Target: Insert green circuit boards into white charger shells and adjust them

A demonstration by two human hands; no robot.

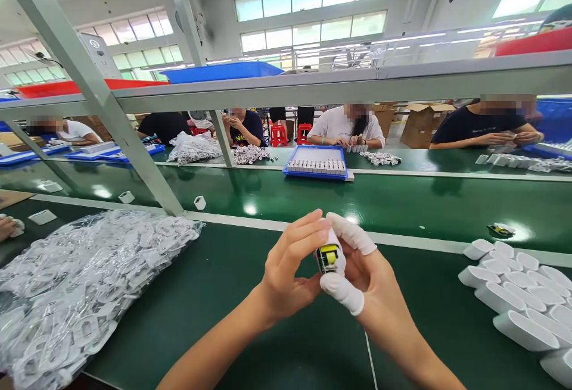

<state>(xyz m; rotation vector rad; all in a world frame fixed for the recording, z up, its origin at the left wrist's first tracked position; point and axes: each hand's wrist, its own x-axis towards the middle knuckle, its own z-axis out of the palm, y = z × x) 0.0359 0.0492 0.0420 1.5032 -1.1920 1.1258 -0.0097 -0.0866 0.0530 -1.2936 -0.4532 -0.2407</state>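
Between my two hands, above the green bench, is a small white power adapter [331, 254]. Its open end faces me and shows a circuit board with a yellow-wrapped transformer [329, 257]. My left hand [288, 265] grips it from the left, fingers over the top and thumb below. From the other side my right hand [369, 271] closes on it, with white finger cots on the thumb and a finger. The palm-side contact of the right hand is partly hidden.
A clear bag of white plastic parts [89, 277] covers the left of the bench. Several white oval housings [518, 283] stand at right. A loose circuit board [501, 231] lies on the green conveyor [402, 199]. Across it, people work beside a blue tray [316, 162]. A metal post [134, 152] rises at left.
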